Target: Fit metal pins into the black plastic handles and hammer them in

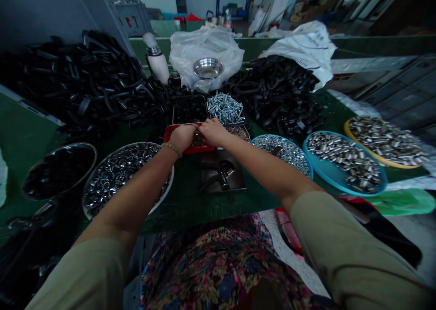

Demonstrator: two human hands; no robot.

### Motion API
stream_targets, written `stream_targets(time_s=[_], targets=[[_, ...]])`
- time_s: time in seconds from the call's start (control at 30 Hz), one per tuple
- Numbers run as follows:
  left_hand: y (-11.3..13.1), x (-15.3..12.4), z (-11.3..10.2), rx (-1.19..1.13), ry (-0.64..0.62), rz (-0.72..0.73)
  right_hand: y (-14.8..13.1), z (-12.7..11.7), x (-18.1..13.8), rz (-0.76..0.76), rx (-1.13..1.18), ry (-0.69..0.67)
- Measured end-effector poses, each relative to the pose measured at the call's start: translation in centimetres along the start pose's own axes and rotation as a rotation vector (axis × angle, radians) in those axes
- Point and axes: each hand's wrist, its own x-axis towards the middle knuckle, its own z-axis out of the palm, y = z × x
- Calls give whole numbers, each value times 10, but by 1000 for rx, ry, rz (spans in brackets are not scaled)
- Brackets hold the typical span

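Both my hands reach forward over a small red tray (174,129) of small brownish metal parts in the middle of the green table. My left hand (183,136), with a bead bracelet at the wrist, is curled closed at the tray's left part. My right hand (213,132) is closed too, fingers down in the parts beside the left hand. What either hand pinches is too small to make out. A dark metal plate (235,182) with a black clamp piece (221,173) on it lies just nearer to me than the tray.
Silver screws (225,107) fill a tray behind my hands. A steel bowl of rings (119,173) and a dark bowl (57,169) stand left; blue dishes (282,148) (344,162) and a yellow dish (384,142) of metal parts right. Black clamp heaps (85,82) (279,92) lie behind.
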Motion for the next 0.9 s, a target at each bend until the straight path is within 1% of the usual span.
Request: stream_targets(time_s=[0.03,0.1,0.17,0.23,0.27,0.33,0.4,0.47,0.57,0.67,0.73,0.8,0.87,0.9], targets=[[-4,5,2,22,-9,10,1,-4,-3,26,72,33],[-9,7,7,46,-7,30,4,-10,-19,94,301,114],[-10,4,12,50,13,44,8,-11,-47,142,588,175],[-12,3,15,39,36,47,11,-7,-83,182,826,182],[-13,3,15,26,51,44,12,-3,-103,211,902,163],[-15,3,17,-13,92,36,12,6,-137,291,963,114],[-14,0,21,-87,145,28,11,15,-162,361,922,78],[-7,-9,28,-240,176,10,8,20,-173,393,827,64],[11,-34,43,-560,102,-60,5,24,-175,397,691,35],[28,-60,57,-733,26,-115,1,22,-172,346,526,-9],[34,-71,64,-792,-6,-141,-5,20,-171,283,362,-33],[38,-76,69,-805,-42,-156,-12,19,-172,198,179,-69],[40,-78,72,-727,-63,-140,-20,19,-174,118,46,-91],[41,-78,73,-667,-68,-122,-22,19,-175,84,15,-88]])
